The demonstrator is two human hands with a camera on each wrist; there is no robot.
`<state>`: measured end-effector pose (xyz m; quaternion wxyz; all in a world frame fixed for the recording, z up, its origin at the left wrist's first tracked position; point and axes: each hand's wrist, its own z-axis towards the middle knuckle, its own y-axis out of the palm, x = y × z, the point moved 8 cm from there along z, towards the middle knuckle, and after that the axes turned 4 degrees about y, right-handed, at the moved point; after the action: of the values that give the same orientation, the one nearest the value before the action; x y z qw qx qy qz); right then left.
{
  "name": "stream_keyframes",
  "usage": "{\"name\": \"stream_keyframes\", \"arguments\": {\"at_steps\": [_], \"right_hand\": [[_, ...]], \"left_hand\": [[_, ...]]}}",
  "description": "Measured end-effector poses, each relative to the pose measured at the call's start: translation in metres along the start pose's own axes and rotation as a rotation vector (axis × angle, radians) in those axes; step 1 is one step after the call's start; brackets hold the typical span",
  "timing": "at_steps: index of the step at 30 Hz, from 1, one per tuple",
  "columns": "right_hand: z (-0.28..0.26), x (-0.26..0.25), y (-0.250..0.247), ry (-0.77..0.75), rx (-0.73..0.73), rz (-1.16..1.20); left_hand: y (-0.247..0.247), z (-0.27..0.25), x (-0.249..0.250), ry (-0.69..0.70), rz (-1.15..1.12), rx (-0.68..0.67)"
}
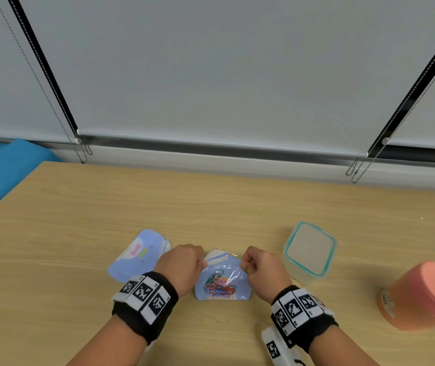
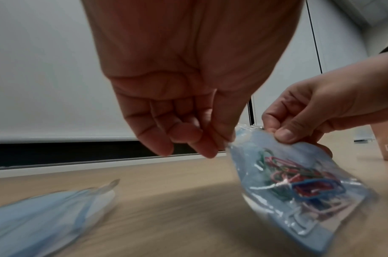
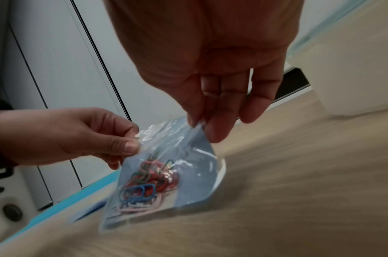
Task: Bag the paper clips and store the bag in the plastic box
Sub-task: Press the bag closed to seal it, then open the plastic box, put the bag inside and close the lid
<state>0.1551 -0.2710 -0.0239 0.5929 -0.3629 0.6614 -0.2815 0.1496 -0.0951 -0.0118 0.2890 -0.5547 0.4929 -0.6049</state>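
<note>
1. The table (image 1: 84,223) carried everything, and the plastic box (image 1: 309,253) stood on it just right of the hands, its teal-rimmed lid on. It would probably have to be opened before the bag could go in.
2. The bag (image 1: 223,280) hung between the two hands near the table's front edge, its bottom touching or almost touching the wood. It looked thin, soft and slippery, light apart from its contents, so it was best held by the stiffer top strip, where the hands had it.
3. The left hand (image 1: 182,268) pinched the top left corner of the bag between thumb and fingers. The right hand (image 1: 262,270) pinched the top right corner the same way.
4. The paper clips (image 1: 219,285) lay bunched low inside the bag and would slide about if it tipped.
5. Only the head view showed the box, a pink-lidded tub (image 1: 422,294) and a second bag (image 1: 138,253) on the left. The wrist views showed the pinching fingertips (image 3: 131,145), though blur left it unclear whether the seal was fully pressed shut.
</note>
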Motion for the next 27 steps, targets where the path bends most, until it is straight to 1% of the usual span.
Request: {"name": "stream_keyframes", "arguments": {"at_steps": [5,7,9,11,12,13,14,15,16,17,18,21,23,24,25,26,27], "right_hand": [[0.006,0.001,0.003,0.003,-0.025,-0.089],[0.004,-0.001,-0.006,-0.010,0.009,-0.111],[0.000,-0.001,-0.031,-0.022,0.128,-0.086],[-0.008,0.005,-0.070,-0.037,0.334,-0.074],[-0.012,0.011,-0.089,-0.039,0.431,-0.112],[-0.014,0.022,-0.101,-0.011,0.476,-0.187],[-0.012,0.036,-0.103,0.057,0.438,-0.282],[-0.011,0.052,-0.097,0.140,0.332,-0.356],[-0.011,0.065,-0.086,0.193,0.215,-0.377],[-0.014,0.074,-0.074,0.199,0.128,-0.357],[-0.018,0.074,-0.063,0.157,0.085,-0.324],[-0.037,0.055,-0.040,-0.026,0.045,-0.250],[-0.050,0.042,-0.038,-0.106,0.053,-0.060],[-0.054,0.040,-0.045,-0.113,0.112,0.064],[-0.057,0.044,-0.055,-0.086,0.212,0.184],[-0.059,0.054,-0.066,-0.024,0.319,0.277],[-0.058,0.067,-0.072,0.086,0.372,0.360]], "left_hand": [[0.003,0.013,-0.001,-0.042,0.065,-0.015],[0.003,0.019,-0.006,-0.071,0.085,-0.030],[0.002,0.023,-0.012,-0.097,0.090,-0.038],[0.000,0.027,-0.016,-0.108,0.072,-0.019],[-0.002,0.029,-0.014,-0.100,0.054,0.007],[-0.004,0.031,-0.010,-0.083,0.029,0.042],[-0.007,0.032,-0.003,-0.063,-0.006,0.071],[-0.007,0.032,0.006,-0.039,-0.051,0.088],[-0.006,0.032,0.015,-0.017,-0.097,0.093],[-0.004,0.031,0.025,-0.004,-0.157,0.088],[0.000,0.030,0.034,-0.006,-0.234,0.075],[0.023,0.023,0.056,-0.060,-0.542,0.019],[0.044,0.019,0.063,-0.108,-0.684,-0.038],[0.053,0.018,0.064,-0.142,-0.734,-0.068],[0.062,0.017,0.062,-0.176,-0.779,-0.092],[0.070,0.016,0.061,-0.210,-0.816,-0.116],[0.077,0.017,0.058,-0.237,-0.857,-0.134]]}}
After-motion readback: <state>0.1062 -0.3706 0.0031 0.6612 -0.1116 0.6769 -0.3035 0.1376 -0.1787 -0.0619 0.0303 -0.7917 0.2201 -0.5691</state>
